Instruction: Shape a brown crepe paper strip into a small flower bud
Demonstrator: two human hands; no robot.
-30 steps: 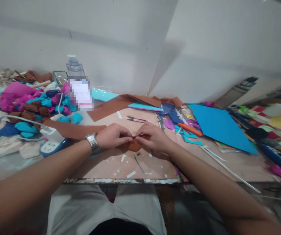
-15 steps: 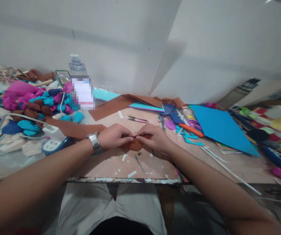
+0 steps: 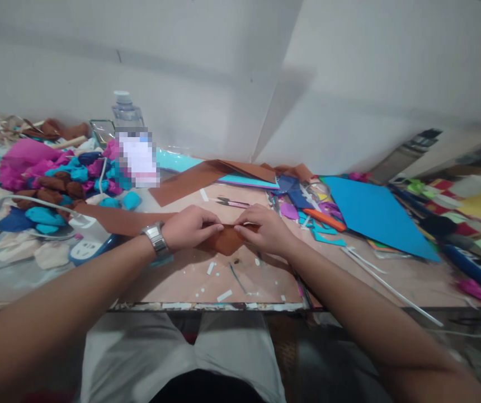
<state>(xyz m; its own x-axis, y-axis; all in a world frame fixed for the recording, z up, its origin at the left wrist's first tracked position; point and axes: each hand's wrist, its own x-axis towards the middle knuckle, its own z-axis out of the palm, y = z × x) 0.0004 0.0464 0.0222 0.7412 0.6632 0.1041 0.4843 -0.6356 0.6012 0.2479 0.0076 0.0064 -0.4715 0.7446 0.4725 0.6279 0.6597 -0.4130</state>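
A small piece of brown paper (image 3: pixel 226 242) is stretched between my two hands just above the table, its lower corner hanging down. My left hand (image 3: pixel 190 228), with a metal watch (image 3: pixel 155 237) on the wrist, pinches its upper edge between thumb and finger. On the other side my right hand (image 3: pixel 261 228) pinches the same edge, fingertips a short gap from the left ones. Behind the hands lie small thread snips (image 3: pixel 232 202). A longer brown strip (image 3: pixel 127 220) runs beside my left wrist, partly hidden by that hand.
At left stand a power strip (image 3: pixel 87 249) with a white charger, a heap of crumpled coloured pieces (image 3: pixel 51 179) and a bottle (image 3: pixel 127 115). Rightward lie an orange-handled cutter (image 3: pixel 326 219), a blue sheet (image 3: pixel 378 215) and white strips (image 3: pixel 395 288). Paper scraps (image 3: pixel 224 295) dot the table's front.
My fingertips have moved slightly apart along the paper's upper edge, and more of the brown paper shows between them. Both hands keep their pinch; the view has shifted a little.
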